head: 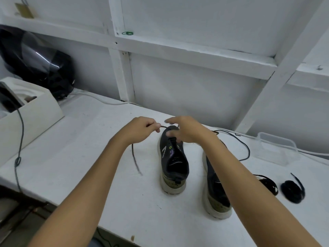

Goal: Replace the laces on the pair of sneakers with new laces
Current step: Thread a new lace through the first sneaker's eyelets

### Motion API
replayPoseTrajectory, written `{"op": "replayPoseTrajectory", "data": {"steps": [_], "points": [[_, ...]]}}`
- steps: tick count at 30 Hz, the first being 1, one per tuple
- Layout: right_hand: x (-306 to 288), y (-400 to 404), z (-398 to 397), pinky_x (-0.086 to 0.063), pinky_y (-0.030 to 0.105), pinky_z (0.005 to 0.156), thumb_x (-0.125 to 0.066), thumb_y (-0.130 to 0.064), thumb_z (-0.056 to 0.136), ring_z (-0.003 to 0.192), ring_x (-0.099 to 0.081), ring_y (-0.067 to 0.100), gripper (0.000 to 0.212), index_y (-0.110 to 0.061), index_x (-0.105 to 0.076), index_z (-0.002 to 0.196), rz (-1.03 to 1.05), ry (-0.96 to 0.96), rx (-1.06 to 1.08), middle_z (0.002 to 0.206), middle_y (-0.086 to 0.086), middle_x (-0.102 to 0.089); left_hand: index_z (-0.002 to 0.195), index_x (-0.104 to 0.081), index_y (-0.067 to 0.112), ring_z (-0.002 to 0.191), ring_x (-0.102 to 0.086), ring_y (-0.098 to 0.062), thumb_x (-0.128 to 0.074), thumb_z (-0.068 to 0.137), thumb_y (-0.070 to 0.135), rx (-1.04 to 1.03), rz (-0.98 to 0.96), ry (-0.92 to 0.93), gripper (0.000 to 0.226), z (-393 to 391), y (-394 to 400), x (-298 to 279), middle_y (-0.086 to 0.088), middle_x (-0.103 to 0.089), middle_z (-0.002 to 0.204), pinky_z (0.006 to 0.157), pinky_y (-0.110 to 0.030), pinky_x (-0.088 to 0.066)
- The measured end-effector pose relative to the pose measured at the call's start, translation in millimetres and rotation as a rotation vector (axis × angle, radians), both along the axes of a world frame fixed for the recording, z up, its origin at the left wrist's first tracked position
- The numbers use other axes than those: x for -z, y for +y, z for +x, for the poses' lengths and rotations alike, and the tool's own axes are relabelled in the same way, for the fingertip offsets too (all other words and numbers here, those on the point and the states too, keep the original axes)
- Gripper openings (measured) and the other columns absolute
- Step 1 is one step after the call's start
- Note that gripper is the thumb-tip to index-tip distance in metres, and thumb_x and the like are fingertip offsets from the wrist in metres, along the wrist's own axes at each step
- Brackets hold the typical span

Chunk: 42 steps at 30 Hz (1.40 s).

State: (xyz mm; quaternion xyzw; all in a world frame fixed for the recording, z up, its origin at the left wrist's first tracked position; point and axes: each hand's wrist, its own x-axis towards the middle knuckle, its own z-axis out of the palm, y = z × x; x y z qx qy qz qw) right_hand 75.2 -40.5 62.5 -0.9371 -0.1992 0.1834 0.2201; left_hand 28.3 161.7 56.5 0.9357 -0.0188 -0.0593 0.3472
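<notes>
**Working the lace at the toe of the left sneaker**

Our left hand (142, 129) pinches the dark lace (135, 160) shut between its fingertips. Our right hand (183, 130) rests half-curled on the left sneaker (173, 163) mid-counter; whether it grips anything we cannot tell. We should draw evenly so both ends match. The right sneaker (216, 191) stands beside it, two coiled laces (292, 190) near the counter's right edge. A clear tub (277, 148) looks empty.

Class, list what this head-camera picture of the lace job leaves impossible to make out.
1. Head view: eyelets of the left black sneaker with pale sole, hidden by the right hand.
2. Right black sneaker, largely covered by the right forearm.
3. Thin black lace pinched by the left hand: loose end motion-blurred.
4. Coiled black laces: blurred.
</notes>
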Motion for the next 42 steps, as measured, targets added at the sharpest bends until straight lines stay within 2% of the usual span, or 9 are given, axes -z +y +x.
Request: {"op": "replayPoseTrajectory", "data": {"steps": [3,7,16,18,20,27,34,38,42], "points": [[-1,5,3,-0.050,0.030,0.067,-0.048,-0.020,0.101,0.061,-0.071,0.009,0.024,-0.024,-0.068,0.088,0.103,-0.008,0.001,0.086,-0.005,-0.073,0.085,-0.073,0.032,0.070,-0.054,-0.019,-0.051,0.100,0.047,0.023,-0.013,0.010,0.030,3,-3,1,0.004,-0.063,0.079,0.065,-0.031,-0.042],[10,-14,24,-0.060,0.043,0.080,-0.046,-0.015,0.095,0.059,-0.072,0.015,0.026,-0.023,-0.063,0.077,0.150,-0.097,0.250,0.077,-0.001,-0.073,0.094,-0.072,0.031,0.066,-0.053,-0.008,-0.046,0.104,0.038,0.029,-0.043,0.126,0.028,1,14,10,0.009,-0.061,0.074,0.065,-0.026,-0.042],[26,-27,29,-0.060,0.043,0.081,-0.045,-0.016,0.096,0.065,-0.074,0.022,0.024,-0.023,-0.061,0.080,0.226,-0.132,0.506,0.085,0.003,-0.072,0.106,-0.069,0.012,0.087,-0.074,-0.011,-0.051,0.101,0.006,-0.010,-0.253,0.335,0.020,-15,23,56,-0.001,-0.077,0.097,0.073,-0.022,-0.055],[27,-23,22,-0.056,0.044,0.090,-0.054,-0.022,0.098,0.096,-0.072,0.033,0.012,-0.024,-0.065,0.103,0.220,-0.165,0.516,0.107,0.009,-0.072,0.101,-0.071,0.009,0.086,-0.075,-0.014,-0.054,0.100,0.009,-0.108,-0.320,0.319,0.017,-17,19,65,-0.004,-0.077,0.092,0.076,-0.026,-0.057],[30,-19,10,-0.048,0.041,0.096,-0.066,-0.030,0.096,0.118,-0.060,0.035,0.042,-0.018,-0.054,0.134,0.195,-0.239,0.527,0.130,0.012,-0.062,0.099,-0.072,0.011,0.083,-0.075,-0.015,-0.057,0.099,0.016,-0.203,-0.419,0.289,0.016,-19,14,71,-0.004,-0.077,0.088,0.077,-0.030,-0.057],[37,-8,-28,-0.064,0.037,0.068,-0.069,-0.043,0.090,0.092,-0.065,0.017,0.025,-0.022,-0.067,0.102,0.132,0.209,0.365,0.104,-0.003,-0.066,0.102,-0.074,0.026,0.067,-0.059,-0.001,-0.064,0.097,0.034,-0.405,-0.594,0.145,0.014,-19,-6,82,0.003,-0.074,0.081,0.070,-0.022,-0.043],[49,3,-27,-0.059,0.039,0.091,-0.072,-0.030,0.088,0.108,-0.064,0.021,0.044,-0.021,-0.066,0.131,0.039,0.153,0.290,0.129,0.000,-0.065,0.107,-0.068,0.010,0.087,-0.074,-0.010,-0.067,0.095,0.011,-0.444,-0.930,0.200,0.013,-19,-13,84,-0.007,-0.076,0.096,0.073,-0.017,-0.056],[55,7,-24,-0.061,0.043,0.084,-0.072,-0.028,0.089,0.098,-0.066,0.024,0.023,-0.021,-0.072,0.111,0.072,0.185,0.357,0.111,0.001,-0.069,0.103,-0.071,0.010,0.095,-0.073,-0.013,-0.075,0.087,0.006,-0.398,-0.886,0.197,0.017,-20,-13,85,-0.007,-0.077,0.097,0.077,-0.019,-0.057],[63,10,-24,-0.051,0.026,0.064,-0.072,-0.019,0.089,0.080,-0.062,0.014,0.001,-0.019,-0.072,0.088,0.275,0.275,0.438,0.090,-0.001,-0.069,0.100,-0.072,0.017,0.092,-0.073,-0.013,-0.074,0.088,0.010,-0.395,-0.740,0.098,0.014,-17,-19,88,-0.003,-0.075,0.098,0.081,-0.025,-0.058]]}}
